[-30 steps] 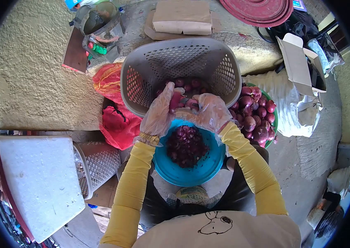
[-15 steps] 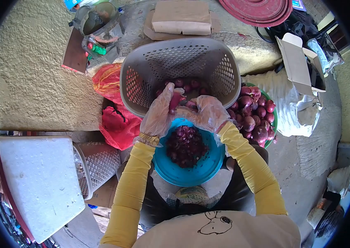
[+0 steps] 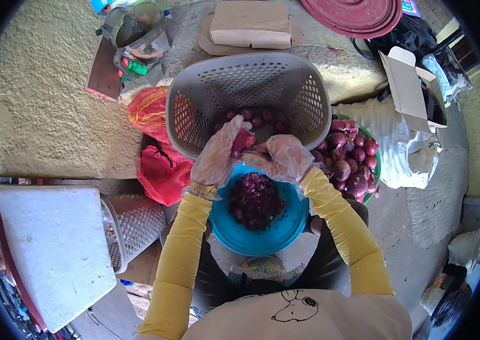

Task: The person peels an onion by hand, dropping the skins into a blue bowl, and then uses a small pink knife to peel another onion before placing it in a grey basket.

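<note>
Over the near rim of a grey-brown perforated basket [image 3: 245, 76], my left hand [image 3: 215, 157] in a clear plastic glove is closed on a red onion [image 3: 241, 144]. My right hand [image 3: 286, 157], also gloved, is just right of that onion with its fingers curled; what it holds, if anything, is too small to make out. Several red onions [image 3: 258, 120] lie in the bottom of the basket. Below my hands stands a blue basin [image 3: 257, 245], with a pile of dark purple onion skins and pieces [image 3: 254, 201] inside.
A green-rimmed tub [image 3: 378, 170] heaped with red onions stands at the right, beside a white sack [image 3: 413, 164]. At the left are a red mesh bag [image 3: 163, 175], a white perforated basket [image 3: 138, 226] and a white board [image 3: 53, 255]. A cardboard box [image 3: 249, 24] sits behind.
My right hand has drawn slightly away from the onion, and its fingers have dipped. The onion in my left hand has turned and shows more of its purple surface.
</note>
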Action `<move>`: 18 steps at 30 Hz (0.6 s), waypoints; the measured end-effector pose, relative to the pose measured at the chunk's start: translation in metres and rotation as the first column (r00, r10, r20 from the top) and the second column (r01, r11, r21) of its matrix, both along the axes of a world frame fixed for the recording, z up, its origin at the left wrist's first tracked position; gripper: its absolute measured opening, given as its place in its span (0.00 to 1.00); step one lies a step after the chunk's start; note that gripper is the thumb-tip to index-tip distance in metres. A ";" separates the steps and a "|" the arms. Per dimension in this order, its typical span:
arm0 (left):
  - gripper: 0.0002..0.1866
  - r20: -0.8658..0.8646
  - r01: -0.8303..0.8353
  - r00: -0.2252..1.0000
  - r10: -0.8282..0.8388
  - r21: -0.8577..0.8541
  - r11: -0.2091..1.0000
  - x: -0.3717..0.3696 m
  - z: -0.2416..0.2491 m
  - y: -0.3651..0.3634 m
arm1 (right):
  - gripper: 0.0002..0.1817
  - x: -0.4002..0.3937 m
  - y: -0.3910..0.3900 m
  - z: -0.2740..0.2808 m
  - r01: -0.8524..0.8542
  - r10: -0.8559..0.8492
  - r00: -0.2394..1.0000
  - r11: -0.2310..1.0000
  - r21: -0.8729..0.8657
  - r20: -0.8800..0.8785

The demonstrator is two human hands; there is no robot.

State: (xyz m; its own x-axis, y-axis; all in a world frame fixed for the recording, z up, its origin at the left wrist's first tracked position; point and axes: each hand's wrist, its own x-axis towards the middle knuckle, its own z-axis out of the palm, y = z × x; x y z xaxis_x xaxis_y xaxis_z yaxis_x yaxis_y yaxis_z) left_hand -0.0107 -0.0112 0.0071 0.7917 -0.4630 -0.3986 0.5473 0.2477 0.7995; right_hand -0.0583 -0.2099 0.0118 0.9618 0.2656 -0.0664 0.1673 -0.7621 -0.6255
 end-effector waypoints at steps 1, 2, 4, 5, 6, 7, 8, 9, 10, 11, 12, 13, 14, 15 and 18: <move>0.29 0.000 0.000 1.000 0.000 0.000 1.000 0.002 -0.012 0.004 | 0.39 0.000 0.000 0.002 0.000 0.000 1.000 1.000 0.000 0.000; 0.29 0.242 0.010 0.970 -0.032 0.090 0.996 0.005 -0.035 0.009 | 0.35 -0.002 0.001 0.005 -0.031 0.030 0.999 0.999 0.031 0.031; 0.29 0.466 -0.003 0.881 -0.082 0.179 0.984 0.005 -0.028 0.009 | 0.31 -0.002 0.002 0.003 -0.065 0.062 0.996 0.996 0.060 0.064; 0.29 0.225 0.008 0.974 -0.015 0.034 0.999 0.003 -0.008 0.008 | 0.31 -0.002 0.002 -0.004 -0.088 0.085 0.993 0.995 0.037 0.081; 0.29 -0.038 -0.020 0.999 0.016 -0.110 0.994 0.002 0.006 0.007 | 0.31 -0.002 0.003 -0.005 -0.110 0.108 0.989 0.994 0.013 0.098; 0.29 -0.037 -0.021 0.999 0.017 -0.110 0.994 0.001 0.005 0.005 | 0.31 -0.003 0.003 -0.004 -0.111 0.109 0.989 0.994 0.013 0.098; 0.33 -0.077 -0.106 0.992 0.098 -0.108 0.989 0.002 0.003 0.003 | 0.32 -0.004 0.003 -0.002 -0.168 0.171 0.980 0.985 -0.039 0.102; 0.37 -0.116 -0.190 0.977 0.178 -0.102 0.976 0.002 0.002 0.003 | 0.33 -0.005 0.004 0.001 -0.225 0.234 0.967 0.970 -0.090 0.103; 0.37 -0.116 -0.193 0.977 0.181 -0.101 0.976 0.004 0.000 0.004 | 0.33 -0.006 0.005 0.004 -0.227 0.236 0.966 0.970 -0.089 0.102; 0.38 -0.102 -0.202 0.976 0.191 -0.111 0.973 0.006 -0.002 0.006 | 0.38 -0.007 0.006 0.006 -0.275 0.280 0.960 0.954 -0.117 0.028; 0.38 -0.088 -0.211 0.976 0.201 -0.121 0.970 0.007 -0.003 0.007 | 0.44 -0.007 0.007 0.007 -0.324 0.320 0.946 0.936 -0.142 -0.049; 0.38 -0.089 -0.213 0.975 0.203 -0.121 0.970 0.007 -0.003 0.007 | 0.44 -0.007 0.010 0.006 -0.363 0.353 0.932 0.906 -0.217 -0.086; 0.37 -0.103 -0.222 0.972 0.210 -0.127 0.967 0.007 -0.002 0.007 | 0.44 -0.008 0.010 0.004 -0.364 0.353 0.932 0.906 -0.217 -0.086; 0.36 -0.117 -0.232 0.969 0.217 -0.133 0.964 0.007 -0.001 0.007 | 0.43 -0.009 0.010 0.001 -0.381 0.378 0.924 0.893 -0.241 -0.061; 0.33 -0.147 -0.189 0.976 0.164 -0.179 0.965 0.007 0.004 0.011 | 0.42 -0.011 0.013 -0.005 -0.373 0.370 0.927 0.896 -0.242 -0.060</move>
State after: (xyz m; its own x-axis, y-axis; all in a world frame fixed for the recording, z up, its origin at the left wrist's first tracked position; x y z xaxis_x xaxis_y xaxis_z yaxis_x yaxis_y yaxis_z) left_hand -0.0040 -0.0006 0.0112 0.8151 -0.3982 -0.4207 0.5768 0.4908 0.6530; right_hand -0.0694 -0.1969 0.0065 0.7951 0.5773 -0.1860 0.4619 -0.7751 -0.4312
